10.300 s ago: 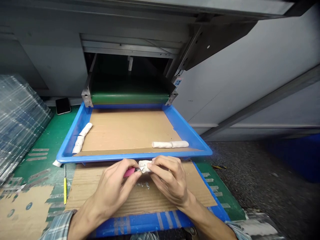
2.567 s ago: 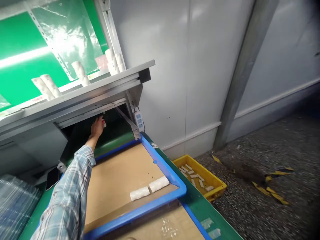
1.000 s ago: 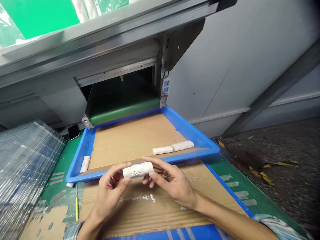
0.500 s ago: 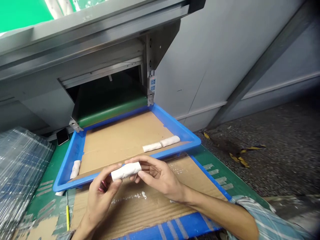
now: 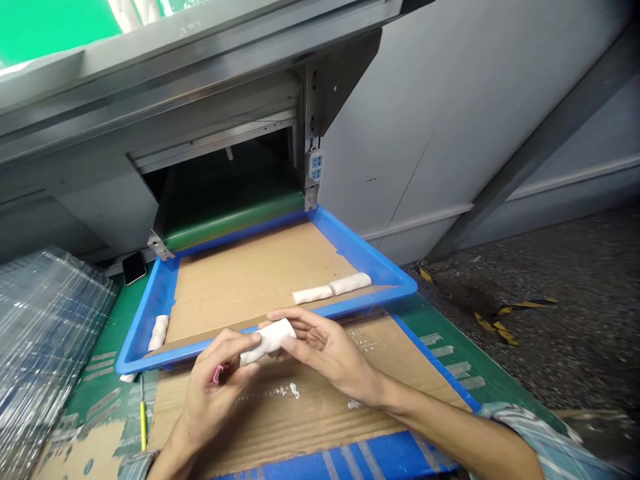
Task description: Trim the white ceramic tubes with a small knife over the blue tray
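Both hands hold one white cylindrical roll [image 5: 267, 340] just above the cardboard sheet [image 5: 310, 400], in front of the blue tray [image 5: 150, 313]. My left hand [image 5: 220, 387] grips the roll's left end and also pinches a small pink tool [image 5: 218, 375] in its fingers. My right hand [image 5: 325, 350] cradles the roll's right end with its fingers curled under it. Two more white rolls [image 5: 331, 289] lie end to end at the tray's near right edge. Another roll [image 5: 159, 331] lies in the tray's near left corner.
A green conveyor belt [image 5: 235, 213] comes out of a grey machine opening behind the tray. Stacked clear plastic trays [image 5: 45, 333] sit at the left, a phone [image 5: 134, 267] behind them. A yellow-handled tool [image 5: 143, 417] lies on the green mat. Grey speckled floor lies to the right.
Since a second ago both hands have kept the white roll, tilting it so that its left end sits lower. Earlier the left hand reached into the machine opening.
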Tool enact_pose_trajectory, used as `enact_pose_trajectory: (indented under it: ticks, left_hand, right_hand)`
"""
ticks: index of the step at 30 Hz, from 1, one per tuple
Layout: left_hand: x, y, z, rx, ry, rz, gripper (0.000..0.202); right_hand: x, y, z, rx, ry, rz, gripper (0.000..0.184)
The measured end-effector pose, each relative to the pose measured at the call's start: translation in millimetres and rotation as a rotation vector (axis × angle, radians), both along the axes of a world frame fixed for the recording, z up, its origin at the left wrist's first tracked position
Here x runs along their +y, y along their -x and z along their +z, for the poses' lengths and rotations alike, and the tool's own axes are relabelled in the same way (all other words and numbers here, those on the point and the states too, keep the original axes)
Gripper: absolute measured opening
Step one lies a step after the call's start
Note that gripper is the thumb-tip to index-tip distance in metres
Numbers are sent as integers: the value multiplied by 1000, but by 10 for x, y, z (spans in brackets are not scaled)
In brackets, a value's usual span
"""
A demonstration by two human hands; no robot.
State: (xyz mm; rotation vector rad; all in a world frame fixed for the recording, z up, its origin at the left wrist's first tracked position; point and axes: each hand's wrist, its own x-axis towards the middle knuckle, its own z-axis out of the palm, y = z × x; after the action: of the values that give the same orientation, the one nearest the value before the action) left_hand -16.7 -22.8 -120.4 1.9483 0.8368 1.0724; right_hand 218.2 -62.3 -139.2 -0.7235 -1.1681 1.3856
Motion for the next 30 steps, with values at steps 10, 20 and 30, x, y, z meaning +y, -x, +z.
enact_pose_trajectory:
  ticks: [10,20,30]
  left_hand:
    - [-7,8,-106,-115,272,-7,40]
    - [8,6,-110,-73,90,-48,23]
    - [1,-24,-91,-144,208,-10,30]
  right_hand:
    - [-19,28,-9,-32,38,12,46]
    - [6,12,28,57,19,48,39]
    - [-37,31,-19,-86,-63,-48,46]
